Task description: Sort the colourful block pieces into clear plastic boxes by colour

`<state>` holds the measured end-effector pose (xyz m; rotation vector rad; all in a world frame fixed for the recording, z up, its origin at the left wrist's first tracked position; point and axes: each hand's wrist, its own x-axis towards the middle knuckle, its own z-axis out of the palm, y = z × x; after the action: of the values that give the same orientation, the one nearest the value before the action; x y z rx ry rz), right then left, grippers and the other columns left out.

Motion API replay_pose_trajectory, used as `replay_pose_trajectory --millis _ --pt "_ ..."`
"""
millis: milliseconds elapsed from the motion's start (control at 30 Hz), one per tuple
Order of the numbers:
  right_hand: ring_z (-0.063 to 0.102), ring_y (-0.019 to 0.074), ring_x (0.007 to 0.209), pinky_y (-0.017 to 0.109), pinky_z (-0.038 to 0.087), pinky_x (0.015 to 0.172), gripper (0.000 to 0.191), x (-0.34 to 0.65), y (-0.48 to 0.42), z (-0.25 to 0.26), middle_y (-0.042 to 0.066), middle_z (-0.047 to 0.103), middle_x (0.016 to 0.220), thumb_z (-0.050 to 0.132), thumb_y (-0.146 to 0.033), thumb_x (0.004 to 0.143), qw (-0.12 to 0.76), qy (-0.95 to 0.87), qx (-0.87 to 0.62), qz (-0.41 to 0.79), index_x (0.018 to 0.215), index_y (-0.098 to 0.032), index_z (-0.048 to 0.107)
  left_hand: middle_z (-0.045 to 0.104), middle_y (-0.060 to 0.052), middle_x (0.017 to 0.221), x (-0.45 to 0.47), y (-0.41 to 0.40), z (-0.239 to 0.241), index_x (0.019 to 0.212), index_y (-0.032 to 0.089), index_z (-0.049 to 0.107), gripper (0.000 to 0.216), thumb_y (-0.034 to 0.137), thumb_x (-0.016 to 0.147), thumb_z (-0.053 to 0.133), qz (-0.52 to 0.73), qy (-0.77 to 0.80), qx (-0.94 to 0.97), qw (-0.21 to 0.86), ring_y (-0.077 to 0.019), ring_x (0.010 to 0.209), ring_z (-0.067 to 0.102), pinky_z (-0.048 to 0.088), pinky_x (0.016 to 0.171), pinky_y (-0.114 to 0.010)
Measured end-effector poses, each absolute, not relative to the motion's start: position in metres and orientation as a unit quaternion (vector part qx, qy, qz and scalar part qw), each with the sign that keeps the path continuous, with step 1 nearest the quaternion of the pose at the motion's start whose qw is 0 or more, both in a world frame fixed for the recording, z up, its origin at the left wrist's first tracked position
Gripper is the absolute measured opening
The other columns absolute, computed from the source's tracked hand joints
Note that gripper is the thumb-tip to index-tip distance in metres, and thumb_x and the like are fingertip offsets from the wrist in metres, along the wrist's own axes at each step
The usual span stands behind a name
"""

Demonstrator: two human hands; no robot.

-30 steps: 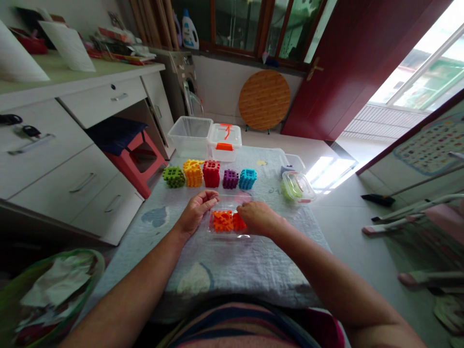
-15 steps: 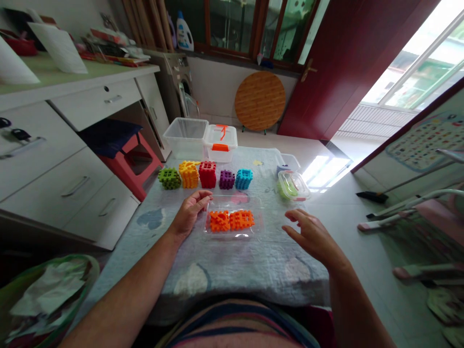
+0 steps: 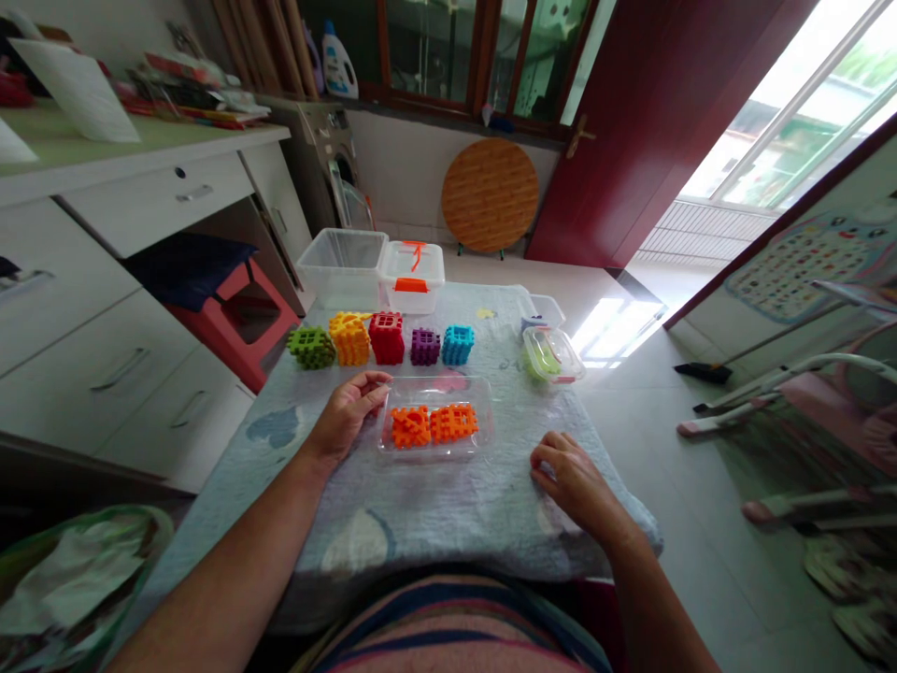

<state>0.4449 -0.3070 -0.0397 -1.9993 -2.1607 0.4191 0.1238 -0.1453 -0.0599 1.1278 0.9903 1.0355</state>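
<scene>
My left hand [image 3: 348, 416] grips the left end of a clear plastic container [image 3: 485, 411], fingers and thumb closed at its rim. Inside it lie two clusters of orange interlocking blocks [image 3: 454, 423], side by side. To the right of the container, apart from it, my right hand [image 3: 571, 475] rests on the cloth with its fingers curled in and nothing visible in them. Beyond the container stand block stacks in a row: green [image 3: 311, 347], yellow [image 3: 349, 338], red [image 3: 387, 338], purple [image 3: 424, 347] and blue [image 3: 458, 345].
A large clear bin [image 3: 343, 266] and a lidded box with an orange latch [image 3: 413, 276] stand at the table's far left. Smaller clear containers [image 3: 553, 355] sit at the right edge. A pink stool [image 3: 245, 318] is left of the cloth-covered table [image 3: 448, 523].
My right hand has come down and nearer to me onto the cloth, its fingers curling in. The left hand stays at the container. The whole view has shifted slightly.
</scene>
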Motion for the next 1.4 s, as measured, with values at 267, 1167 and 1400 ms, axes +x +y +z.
replay_pose_trajectory --millis 267,1167,1400 --pt "0.057 0.0209 0.087 0.033 0.047 0.084 0.018 0.448 -0.309 -0.031 0.005 0.061 0.086 0.053 -0.01 0.086 0.114 -0.733 -0.654 0.148 0.076 -0.021 0.063 0.052 0.005 0.058 0.117 -0.139 -0.067 0.09 0.016 0.068 0.032 0.03 0.064 0.08 0.471 0.411 0.434 0.649 -0.006 0.05 0.043 0.034 0.048 -0.017" --pt "0.059 0.0137 0.073 0.029 0.044 0.072 0.012 0.395 -0.227 0.047 0.0 0.064 0.079 0.047 -0.024 0.093 0.341 -0.725 -0.559 0.213 0.096 -0.02 0.058 0.058 0.004 0.066 0.119 -0.141 -0.069 0.1 0.014 0.068 0.035 0.027 0.07 0.078 0.455 0.36 0.392 0.714 -0.0061 0.056 0.05 0.041 0.055 -0.016" --pt "0.056 0.0139 0.075 0.027 0.039 0.071 0.014 0.357 -0.164 0.029 0.002 0.066 0.08 0.049 -0.015 0.087 0.228 -0.788 -0.538 0.196 0.084 -0.019 0.061 0.06 0.001 0.07 0.122 -0.142 -0.069 0.101 0.012 0.069 0.047 0.05 0.075 0.075 0.463 0.346 0.375 0.725 -0.0092 0.059 0.054 0.045 0.057 -0.02"
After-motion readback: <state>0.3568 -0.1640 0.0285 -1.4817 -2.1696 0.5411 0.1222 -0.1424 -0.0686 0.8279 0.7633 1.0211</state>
